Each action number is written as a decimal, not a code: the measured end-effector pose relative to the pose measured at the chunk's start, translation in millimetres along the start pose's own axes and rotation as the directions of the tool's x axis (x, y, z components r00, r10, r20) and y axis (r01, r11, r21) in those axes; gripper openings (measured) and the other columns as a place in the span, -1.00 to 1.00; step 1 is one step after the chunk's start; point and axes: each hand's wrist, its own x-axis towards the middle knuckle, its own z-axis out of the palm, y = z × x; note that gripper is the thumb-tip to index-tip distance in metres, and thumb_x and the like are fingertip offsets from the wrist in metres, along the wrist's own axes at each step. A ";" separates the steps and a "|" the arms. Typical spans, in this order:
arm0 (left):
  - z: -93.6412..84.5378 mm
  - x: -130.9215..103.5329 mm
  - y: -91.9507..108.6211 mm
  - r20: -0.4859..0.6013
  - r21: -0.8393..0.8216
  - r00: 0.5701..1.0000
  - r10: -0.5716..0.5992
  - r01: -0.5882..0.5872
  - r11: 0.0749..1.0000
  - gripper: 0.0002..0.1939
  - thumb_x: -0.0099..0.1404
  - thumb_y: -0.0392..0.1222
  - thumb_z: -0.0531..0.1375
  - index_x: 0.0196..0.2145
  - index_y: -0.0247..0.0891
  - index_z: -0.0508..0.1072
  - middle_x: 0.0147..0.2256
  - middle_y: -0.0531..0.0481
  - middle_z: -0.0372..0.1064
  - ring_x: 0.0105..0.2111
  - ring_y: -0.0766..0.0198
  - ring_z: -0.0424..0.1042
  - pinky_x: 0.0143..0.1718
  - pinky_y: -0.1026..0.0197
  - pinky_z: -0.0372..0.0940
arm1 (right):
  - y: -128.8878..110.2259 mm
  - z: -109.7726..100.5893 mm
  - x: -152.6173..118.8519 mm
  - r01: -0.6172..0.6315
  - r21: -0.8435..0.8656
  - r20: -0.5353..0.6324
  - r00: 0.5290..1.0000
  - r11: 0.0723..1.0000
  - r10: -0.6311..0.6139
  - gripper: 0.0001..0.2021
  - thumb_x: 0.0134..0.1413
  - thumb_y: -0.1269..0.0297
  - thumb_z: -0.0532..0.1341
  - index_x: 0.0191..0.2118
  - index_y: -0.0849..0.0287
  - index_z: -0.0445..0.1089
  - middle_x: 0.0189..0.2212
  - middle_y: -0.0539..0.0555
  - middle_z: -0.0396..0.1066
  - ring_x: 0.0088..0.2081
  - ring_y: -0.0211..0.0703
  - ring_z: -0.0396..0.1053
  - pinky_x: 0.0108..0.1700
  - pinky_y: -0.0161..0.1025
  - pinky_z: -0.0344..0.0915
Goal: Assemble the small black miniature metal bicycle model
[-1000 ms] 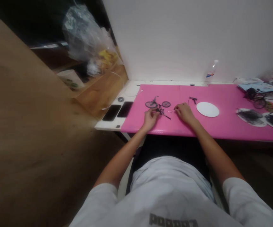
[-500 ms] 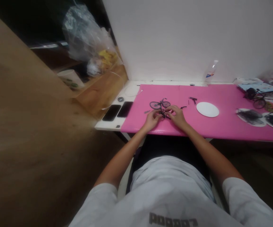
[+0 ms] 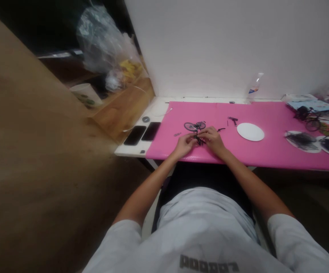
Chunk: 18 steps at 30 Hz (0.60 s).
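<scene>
A small black model bicycle (image 3: 200, 141) is between my hands, above the pink sheet near the table's front edge. Its two thin spoked wheels (image 3: 190, 126) point away from me, and its dark frame is toward my body. My left hand (image 3: 184, 145) pinches the frame from the left. From the right, my right hand (image 3: 213, 140) closes on it with thumb and fingers, close to the left fingertips. The fingers partly hide the middle of the bicycle, so the exact grip points are unclear. A small grey piece (image 3: 177, 134) lies left of it, and a short black part (image 3: 221, 129) lies right.
On the pink sheet (image 3: 269, 113) are a black pistol-shaped piece (image 3: 233, 120) and a white plate (image 3: 250, 132). Plates with dark parts (image 3: 301, 141) and another small bicycle (image 3: 309, 117) stand far right. Two phones (image 3: 135, 135) lie left; a bottle (image 3: 255, 85) stands by the wall.
The model bicycle has turned and shifted slightly right, with its wheels now closer together in view. Both hands stay on it, the fingers moving a little.
</scene>
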 end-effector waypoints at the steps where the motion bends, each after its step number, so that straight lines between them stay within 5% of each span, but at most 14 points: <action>1: -0.3 -0.3 0.3 0.010 0.003 1.000 0.004 -0.004 1.000 -0.60 0.40 -0.18 0.34 0.13 -0.42 0.59 -0.16 -0.23 0.68 -0.30 0.12 0.69 -0.18 0.10 0.60 | 0.4 0.2 -0.1 0.025 -0.022 -0.003 1.000 0.999 -0.025 -0.74 0.47 0.40 0.24 -0.18 0.02 0.69 -0.14 0.14 0.64 -0.03 0.06 0.51 0.04 0.06 0.50; 11: -2.7 -0.9 1.1 0.064 -0.055 0.998 0.021 -0.017 0.998 -0.60 0.41 -0.10 0.37 0.10 -0.39 0.62 0.02 -0.32 0.65 -0.22 0.06 0.71 0.00 -0.08 0.60 | 0.2 1.0 -0.3 0.215 -0.161 0.052 0.976 0.963 -0.209 -0.77 0.50 0.39 0.25 -0.17 0.08 0.67 -0.13 0.16 0.65 -0.06 0.03 0.49 -0.03 -0.01 0.46; 18: -2.3 -0.1 -0.3 0.045 -0.051 0.999 0.014 -0.012 0.999 -0.67 0.39 -0.11 0.36 0.02 -0.34 0.66 -0.04 -0.24 0.68 -0.14 0.02 0.70 0.07 -0.13 0.57 | -12.2 -1.1 3.2 0.111 -0.048 0.110 0.988 0.993 -0.105 -0.69 0.56 0.31 0.14 -0.11 0.01 0.67 -0.09 0.16 0.66 -0.04 0.05 0.49 0.08 0.06 0.47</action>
